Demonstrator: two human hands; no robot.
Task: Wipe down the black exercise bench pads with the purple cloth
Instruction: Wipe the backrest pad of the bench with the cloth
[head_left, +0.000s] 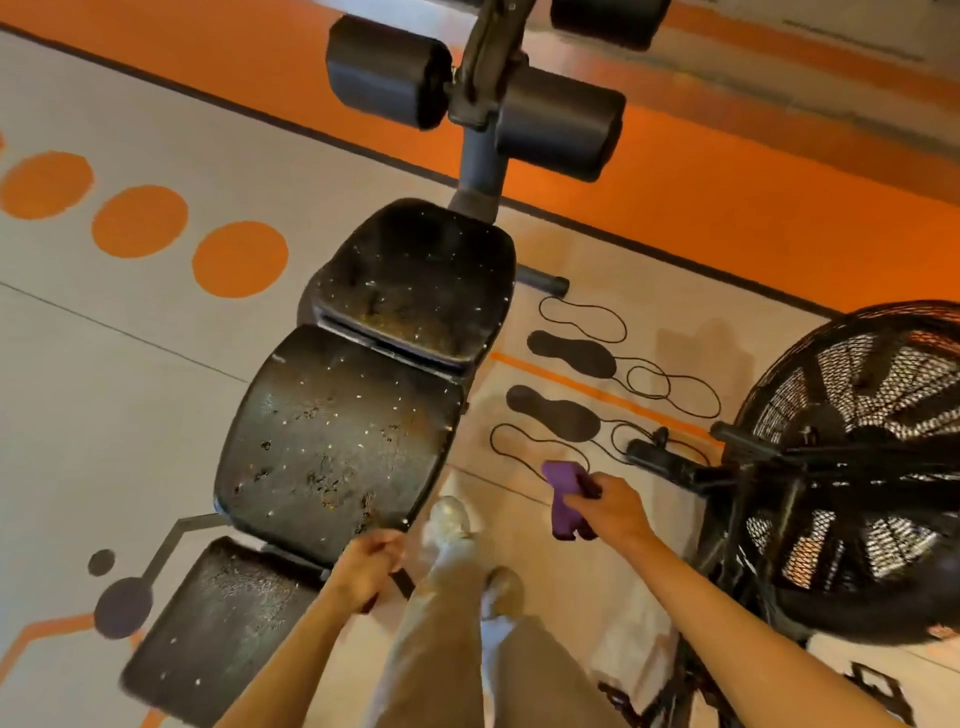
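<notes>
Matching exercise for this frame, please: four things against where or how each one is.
Things:
1. purple cloth
2. left hand
3. middle bench pad
4. fan bike wheel

States:
A. speckled with crumbs and dirt
B. far right, behind a mesh guard
C. held in the right hand, off the bench
D. gripping the bench edge

Pairs: 1-C, 2-D, 3-A, 4-B

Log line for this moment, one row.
phase: pre-wipe | right hand: holds purple cloth off bench | left hand: grips middle pad edge | pads: speckled, dirty
</notes>
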